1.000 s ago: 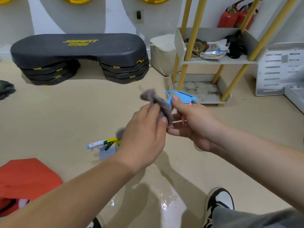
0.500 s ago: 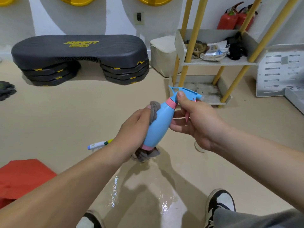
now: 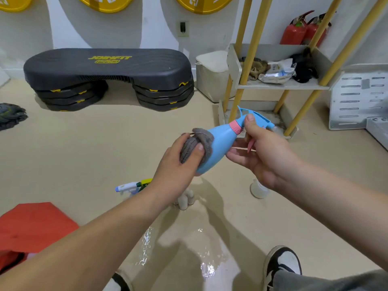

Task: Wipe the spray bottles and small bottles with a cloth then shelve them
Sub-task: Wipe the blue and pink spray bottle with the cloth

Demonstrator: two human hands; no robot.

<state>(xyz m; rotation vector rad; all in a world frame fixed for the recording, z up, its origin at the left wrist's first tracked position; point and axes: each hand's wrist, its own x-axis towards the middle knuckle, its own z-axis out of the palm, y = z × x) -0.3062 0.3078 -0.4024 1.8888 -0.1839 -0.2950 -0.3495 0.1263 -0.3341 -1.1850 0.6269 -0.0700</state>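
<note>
Our left hand (image 3: 176, 164) clamps a bunched grey knitted cloth (image 3: 196, 144) against the body of the light-blue plastic spray bottle with a pink collar (image 3: 218, 145); our right hand (image 3: 266, 156) pinches its neck, thumb on the collar. Half a second ago the bottle stood steeper, cloth at its base; now it lies tilted, cloth mid-body. Wiping continues, we judge; the yellow-posted grey shelf rack (image 3: 281, 86) waits beyond, another white-nozzled spray bottle (image 3: 131, 186) on the floor.

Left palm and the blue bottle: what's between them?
A bunched gray cloth, pressed by the left hand against the blue spray bottle, per the head view.
</note>
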